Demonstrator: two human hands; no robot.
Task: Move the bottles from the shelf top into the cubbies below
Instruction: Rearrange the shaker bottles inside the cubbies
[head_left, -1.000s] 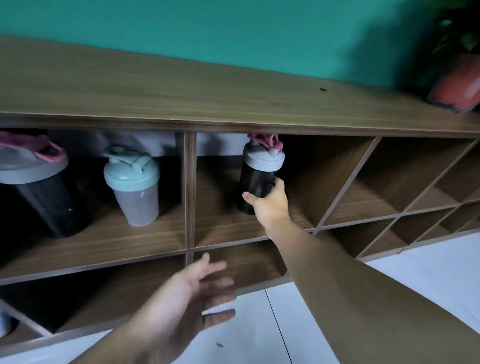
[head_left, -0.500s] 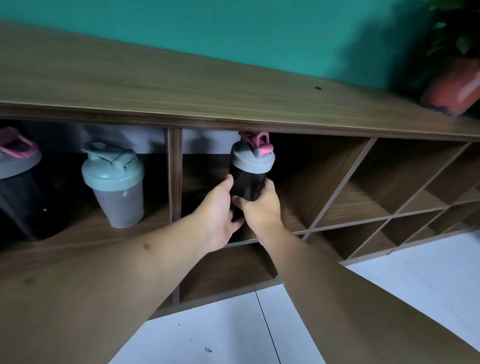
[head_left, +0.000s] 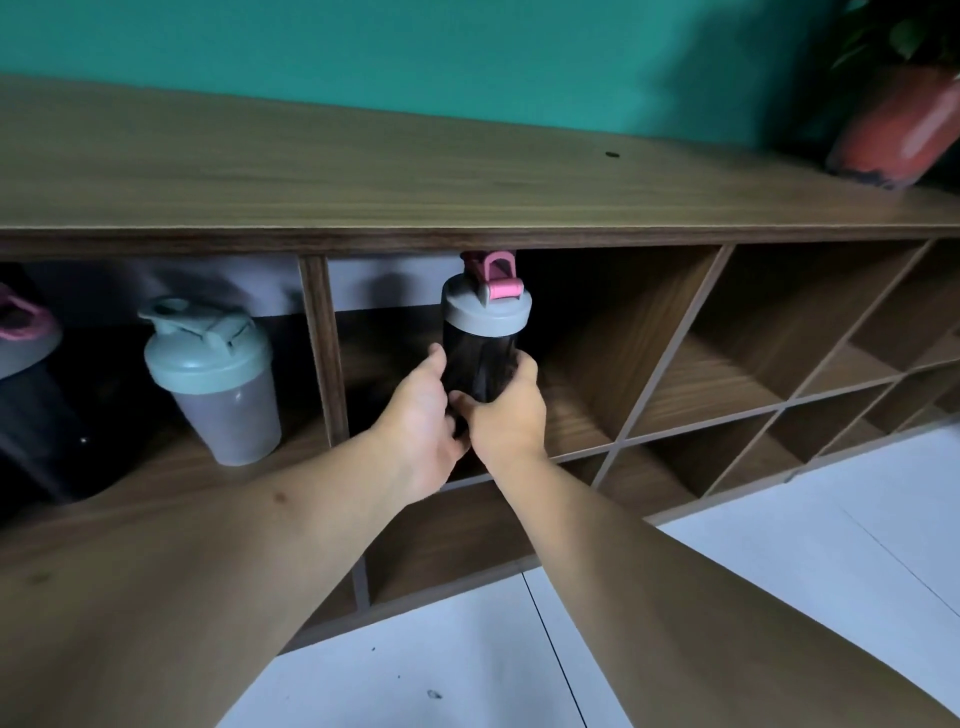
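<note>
Dim, even light; cubbies (head_left: 597, 338) in deep shadow. Wide-angle bowing at edges. Pot (head_left: 893, 130) far right soft w/ slight glare.

Wooden shelf (head_left: 363, 176), long flat top, dark front edge, teal wall behind. On the top: one orange-red plant pot (head_left: 893, 130) at the far right end, plus a small dark speck (head_left: 611, 154) near the back, possibly a hole or screw cap. Below, cubbies split by upright and slanted dividers. Left cubby floor carries a clear shaker with mint lid (head_left: 215, 379), upright, and at the frame's left edge a dark bottle with grey lid and pink loop (head_left: 26, 395), partly cut off. Middle cubby holds a dark bottle with grey lid and pink cap (head_left: 485, 327), upright; base hidden, contact with cubby floor unclear. Right diamond cubbies show bare wood. Shelf stands on white tiled floor (head_left: 779, 571).
</note>
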